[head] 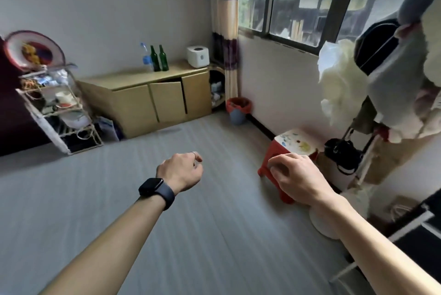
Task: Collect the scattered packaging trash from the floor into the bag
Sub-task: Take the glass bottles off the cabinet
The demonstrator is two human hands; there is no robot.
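My left hand [181, 170], with a dark watch on its wrist, hovers over the grey floor [214, 235] with its fingers curled under and nothing in it. My right hand [296, 175] hangs in front of a red stool [297, 143], fingers loosely bent and holding nothing. In the far corner stands a small blue bin lined with a red bag [237, 108]. At the right, a white plastic bag [338, 84] hangs from a clothes stand. I see no packaging trash on the visible floor.
A low tan cabinet [148, 101] with two green bottles [159, 58] lines the far wall. To its left, a cluttered white rack [57, 108] leans. Beside the stool stand a black flask [341, 154] and a round white base [327, 218]. Dark furniture fills the lower right.
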